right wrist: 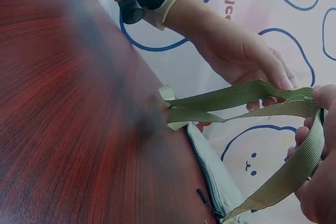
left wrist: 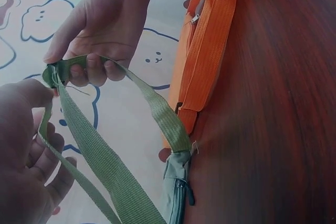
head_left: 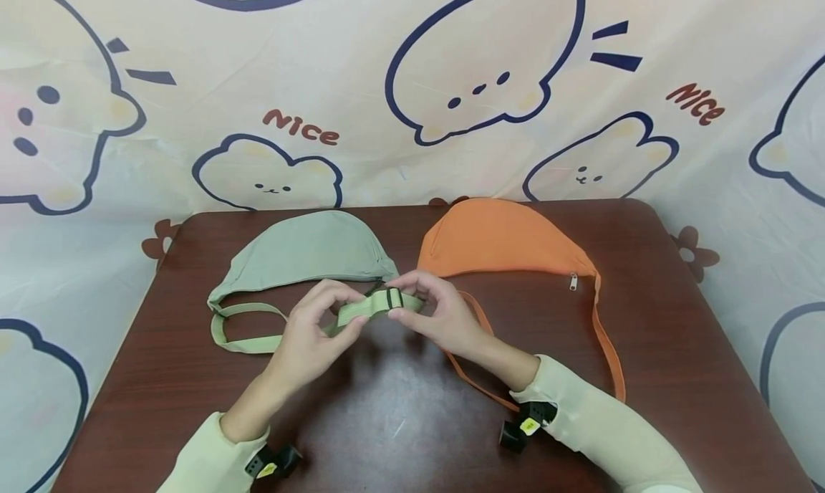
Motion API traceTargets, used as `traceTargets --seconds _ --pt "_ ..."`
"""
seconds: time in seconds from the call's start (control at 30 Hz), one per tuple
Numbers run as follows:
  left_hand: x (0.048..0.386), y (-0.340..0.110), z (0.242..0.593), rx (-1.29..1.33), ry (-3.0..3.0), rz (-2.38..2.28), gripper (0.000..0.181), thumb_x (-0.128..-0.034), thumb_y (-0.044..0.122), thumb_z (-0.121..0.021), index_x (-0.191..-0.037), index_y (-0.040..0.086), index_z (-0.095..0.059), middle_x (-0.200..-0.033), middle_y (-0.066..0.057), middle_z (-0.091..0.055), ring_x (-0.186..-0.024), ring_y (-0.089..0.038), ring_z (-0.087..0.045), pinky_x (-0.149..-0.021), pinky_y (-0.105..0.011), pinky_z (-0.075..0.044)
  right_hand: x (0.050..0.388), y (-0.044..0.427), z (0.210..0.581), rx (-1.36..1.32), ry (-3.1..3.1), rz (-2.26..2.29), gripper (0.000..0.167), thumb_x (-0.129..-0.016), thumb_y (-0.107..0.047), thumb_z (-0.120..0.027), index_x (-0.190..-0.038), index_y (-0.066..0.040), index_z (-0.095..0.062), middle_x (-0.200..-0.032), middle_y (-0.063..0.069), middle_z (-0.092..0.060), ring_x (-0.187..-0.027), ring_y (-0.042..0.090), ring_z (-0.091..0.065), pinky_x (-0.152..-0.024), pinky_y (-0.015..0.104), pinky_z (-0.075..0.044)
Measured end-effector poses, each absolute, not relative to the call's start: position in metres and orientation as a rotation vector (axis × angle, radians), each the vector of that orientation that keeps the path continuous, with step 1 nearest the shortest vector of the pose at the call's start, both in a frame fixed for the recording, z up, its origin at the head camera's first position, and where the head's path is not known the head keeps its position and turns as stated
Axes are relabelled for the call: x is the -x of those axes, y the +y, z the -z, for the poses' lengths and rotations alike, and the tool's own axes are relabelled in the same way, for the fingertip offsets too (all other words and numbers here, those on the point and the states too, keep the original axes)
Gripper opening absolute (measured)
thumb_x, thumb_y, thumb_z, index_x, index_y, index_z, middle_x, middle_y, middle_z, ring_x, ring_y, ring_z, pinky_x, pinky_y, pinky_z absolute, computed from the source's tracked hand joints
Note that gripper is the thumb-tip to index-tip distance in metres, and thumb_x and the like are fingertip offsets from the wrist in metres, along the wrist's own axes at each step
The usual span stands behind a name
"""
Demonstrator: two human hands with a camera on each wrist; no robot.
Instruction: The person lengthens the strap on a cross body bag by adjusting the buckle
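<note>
A sage green waist bag (head_left: 309, 246) lies flat at the back left of the table, its light green strap (head_left: 248, 345) looping toward the front. Both hands lift part of that strap at a dark slide buckle (head_left: 394, 297). My left hand (head_left: 316, 328) pinches the webbing left of the buckle between thumb and fingers. On the other side, my right hand (head_left: 445, 314) pinches strap and buckle edge with thumb and fingertips. In the left wrist view the strap (left wrist: 100, 156) hangs down in folds from the buckle. A dark zipper pull (right wrist: 203, 196) shows on the bag in the right wrist view.
An orange waist bag (head_left: 503, 238) lies at the back right, with a metal zipper pull (head_left: 573, 282) and its orange strap (head_left: 609, 350) spread forward. The dark wood table (head_left: 399, 436) meets a printed cloth backdrop (head_left: 361, 70) at its back and sides.
</note>
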State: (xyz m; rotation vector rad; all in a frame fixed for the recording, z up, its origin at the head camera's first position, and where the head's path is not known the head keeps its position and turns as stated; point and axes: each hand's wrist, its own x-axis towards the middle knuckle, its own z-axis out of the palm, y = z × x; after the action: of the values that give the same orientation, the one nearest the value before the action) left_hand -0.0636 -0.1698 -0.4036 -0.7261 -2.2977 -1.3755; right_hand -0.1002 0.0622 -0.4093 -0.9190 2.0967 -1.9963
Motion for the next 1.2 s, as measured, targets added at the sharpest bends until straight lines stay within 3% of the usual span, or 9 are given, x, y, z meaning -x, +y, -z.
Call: traceTargets --seconds 0.4,0.67,0.87,1.2 --pt "0.0644 -0.168 0.4037 0.708 -2.3 1.33 0.031 -0.0782 -0.007 -0.082 -0.101 0.012 -0.073 -0.099 -0.001 -0.068 -0.086 -0.014 -0.058 -0.07 -0.02 -0.046 0.1007 0.0644 0.414 0.958 2.109 2.013 0.034 -0.094 -0.013 -0.074 -0.123 0.002 -0.065 -0.098 0.006 -0.071 -0.078 0.016 -0.06 -0.071 0.027 -0.049" --pt "0.0649 -0.1661 0.4047 0.715 -2.311 1.366 0.027 -0.0815 -0.007 -0.079 -0.101 0.011 -0.074 -0.099 -0.001 -0.068 -0.087 -0.013 -0.057 -0.069 -0.023 -0.043 0.0998 0.0622 0.4125 0.922 2.09 2.013 0.032 -0.092 -0.003 -0.073 -0.123 0.0 -0.065 -0.102 0.008 -0.07 -0.083 0.016 -0.062 -0.072 0.027 -0.049" --pt "0.0656 -0.1644 0.4067 0.708 -2.324 1.389 0.024 -0.0833 -0.007 -0.078 -0.1 0.01 -0.073 -0.098 -0.001 -0.068 -0.085 -0.013 -0.055 -0.067 -0.029 -0.041 0.0995 0.0603 0.4122 0.922 2.062 2.021 0.033 -0.092 0.003 -0.071 -0.124 0.005 -0.063 -0.103 0.013 -0.069 -0.085 0.024 -0.064 -0.072 0.028 -0.049" --pt "0.0671 -0.1602 0.4092 0.721 -2.352 1.371 0.031 -0.085 -0.008 -0.077 -0.112 0.007 -0.071 -0.104 -0.001 -0.066 -0.087 -0.014 -0.055 -0.069 -0.028 -0.045 0.101 0.0599 0.4152 0.891 2.052 2.041 0.034 -0.093 -0.005 -0.073 -0.124 0.004 -0.062 -0.101 0.01 -0.07 -0.085 0.018 -0.062 -0.077 0.028 -0.05"
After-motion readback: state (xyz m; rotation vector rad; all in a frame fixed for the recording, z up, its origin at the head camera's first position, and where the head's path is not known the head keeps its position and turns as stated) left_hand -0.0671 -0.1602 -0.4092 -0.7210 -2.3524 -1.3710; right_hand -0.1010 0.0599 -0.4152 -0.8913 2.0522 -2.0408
